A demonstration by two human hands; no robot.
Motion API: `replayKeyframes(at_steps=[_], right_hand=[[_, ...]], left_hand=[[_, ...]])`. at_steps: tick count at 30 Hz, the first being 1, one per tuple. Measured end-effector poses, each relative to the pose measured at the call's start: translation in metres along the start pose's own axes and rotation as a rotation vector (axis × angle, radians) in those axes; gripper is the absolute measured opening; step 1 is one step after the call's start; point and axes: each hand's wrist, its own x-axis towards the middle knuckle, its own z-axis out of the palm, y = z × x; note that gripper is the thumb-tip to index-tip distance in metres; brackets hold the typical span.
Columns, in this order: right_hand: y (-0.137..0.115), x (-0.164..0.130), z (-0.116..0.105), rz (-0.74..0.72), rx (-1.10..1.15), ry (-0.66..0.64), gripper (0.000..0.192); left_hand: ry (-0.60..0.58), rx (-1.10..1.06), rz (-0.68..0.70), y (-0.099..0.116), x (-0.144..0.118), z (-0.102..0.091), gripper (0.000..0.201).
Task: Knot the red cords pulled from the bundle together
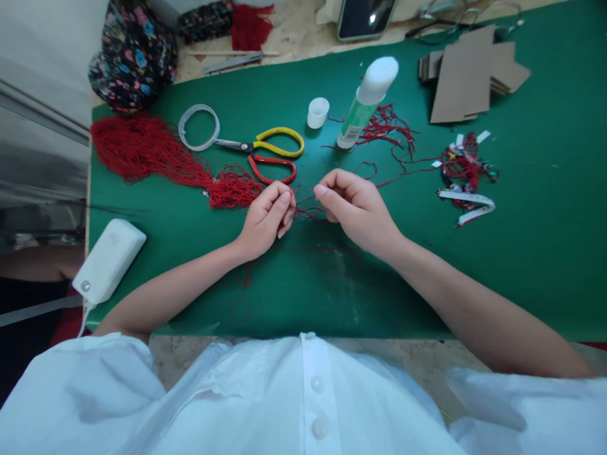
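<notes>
Closest to the front edge of the desk (545, 272) there's a fine red thread (248, 278) lying loose by the left forearm, and I reckon a dragging arm could snag it. Power bank (111, 259) sits near the front left corner, its cable going over the edge, so a knock from that elbow could tip it off.

Mid-desk, the left hand (268, 218) has its grip pinched closed on red cord (307, 211), and the right hand's (355, 208) grip looks closed on it too, though the fingers hide the exact hold. Cord's that thin, so uneven tension could make it slip or knot up.

Just past the left hand are the scissors (279, 142), handles almost touching the strands, plus a big red thread bundle (142, 148) toward the left edge. Easy tangle, imo. Behind the right hand a glue stick (365, 101) stands on end among loose cord ends (389, 129); one tug on those could topple it.
</notes>
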Motion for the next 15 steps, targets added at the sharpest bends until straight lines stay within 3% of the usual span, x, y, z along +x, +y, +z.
replayKeyframes(at_steps=[4, 10, 15], right_hand=[[0.000, -0.003, 0.005, -0.017, 0.039, 0.000, 0.032], [-0.003, -0.010, 0.010, -0.171, -0.230, 0.102, 0.030], [-0.002, -0.015, 0.014, -0.197, -0.310, 0.163, 0.027]], left_hand=[[-0.039, 0.037, 0.049, -0.001, 0.001, -0.003, 0.031], [-0.023, 0.115, 0.235, -0.006, 0.004, -0.005, 0.032], [0.012, 0.067, 0.239, -0.013, 0.004, -0.002, 0.032]])
